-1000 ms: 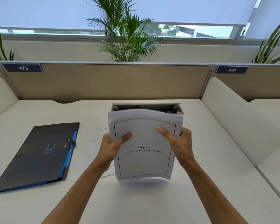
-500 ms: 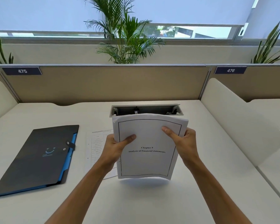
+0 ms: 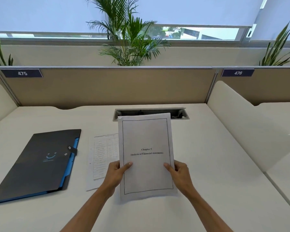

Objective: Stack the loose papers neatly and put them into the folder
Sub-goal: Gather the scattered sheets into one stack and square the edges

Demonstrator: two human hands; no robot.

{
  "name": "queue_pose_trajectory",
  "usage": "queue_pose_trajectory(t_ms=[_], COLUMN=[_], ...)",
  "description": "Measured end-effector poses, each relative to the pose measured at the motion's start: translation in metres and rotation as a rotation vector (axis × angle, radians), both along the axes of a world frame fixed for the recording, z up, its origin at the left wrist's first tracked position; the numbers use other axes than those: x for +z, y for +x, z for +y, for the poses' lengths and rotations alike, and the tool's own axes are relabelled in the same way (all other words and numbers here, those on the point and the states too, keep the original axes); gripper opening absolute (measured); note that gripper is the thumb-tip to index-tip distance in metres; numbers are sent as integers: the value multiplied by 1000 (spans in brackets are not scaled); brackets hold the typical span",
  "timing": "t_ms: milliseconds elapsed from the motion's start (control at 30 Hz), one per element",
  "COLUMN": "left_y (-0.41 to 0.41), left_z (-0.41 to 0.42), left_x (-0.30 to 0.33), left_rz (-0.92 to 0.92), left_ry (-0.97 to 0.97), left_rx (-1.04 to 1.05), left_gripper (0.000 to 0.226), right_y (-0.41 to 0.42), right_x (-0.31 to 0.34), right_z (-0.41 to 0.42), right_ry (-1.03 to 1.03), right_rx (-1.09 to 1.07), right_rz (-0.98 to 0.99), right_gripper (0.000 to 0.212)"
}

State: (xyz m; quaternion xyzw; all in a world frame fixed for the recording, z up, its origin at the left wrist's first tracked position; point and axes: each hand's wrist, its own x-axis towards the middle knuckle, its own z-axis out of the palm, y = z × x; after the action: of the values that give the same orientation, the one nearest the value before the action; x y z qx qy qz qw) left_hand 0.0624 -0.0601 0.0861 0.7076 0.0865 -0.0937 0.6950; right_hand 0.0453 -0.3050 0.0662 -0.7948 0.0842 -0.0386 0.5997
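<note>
stack: I see the paper stack [image 3: 146, 156] held over the desk [image 3: 208, 164], just right of the folder [image 3: 37, 164], top edge overlapping the cable tray [image 3: 151, 113] in view.
left hand [image 3: 115, 173]: closed on the stack's lower left edge, thumb on the cover page, other fingers behind.
right hand [image 3: 181, 173]: same pinch on the lower right edge, thumb on front.
step: squaring the sheets, I judge. I'd tap the bottom edge on the desk, loosen the pinch so sheets settle, then check the sides.
loose sheet [image 3: 102, 158]: flat on the desk between folder and stack, partly under the stack and left hand; collect it before filing.
folder: shut, strap [image 3: 72, 149] looks fastened; needs opening first.
hidden: sheet count, fingers behind the stack, whether the bottom edge touches the desk. Can't tell any of these. Loose sheet's print too small to read.
</note>
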Motion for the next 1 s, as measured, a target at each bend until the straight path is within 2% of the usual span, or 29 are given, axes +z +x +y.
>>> queue_pose_trajectory(t_ms=[67,200,300,367,467,533,633,800,933,1000], left_y=[4,8,9,10,11,12,14,18,20,23], left_z=[3,10,21,32,53,66,79,83,76,73], left_x=[-1,-4,-5,-13,-28,-36,-41,-40,-32,-32], left_rz=[29,102,91,58,59,140,259,256,236,191], left_ry=[19,4,50,204,593,849,1026,1001,829,669], left_rx=[13,48,169,288,418,423,395,336,267,245], left_gripper=[15,17,23,33,47,67,79,72,47,41], right_y=[2,9,12,14,15,15,14,16,18,18], right_x=[2,2,1,1,1,3,8,11,10,10], right_z=[5,8,4,0,-8,-13,-17,-17,-11,-7], right_ry=[-3,-42,-61,-71,-66,-58,-38,-11,16,37], right_rx=[-41,-49,-65,-74,-86,-96,-94,-95,-83,-82], right_rz=[6,17,22,21,35,44,44,36,53,57], right_gripper=[31,21,22,23,26,26,21,20,19,18])
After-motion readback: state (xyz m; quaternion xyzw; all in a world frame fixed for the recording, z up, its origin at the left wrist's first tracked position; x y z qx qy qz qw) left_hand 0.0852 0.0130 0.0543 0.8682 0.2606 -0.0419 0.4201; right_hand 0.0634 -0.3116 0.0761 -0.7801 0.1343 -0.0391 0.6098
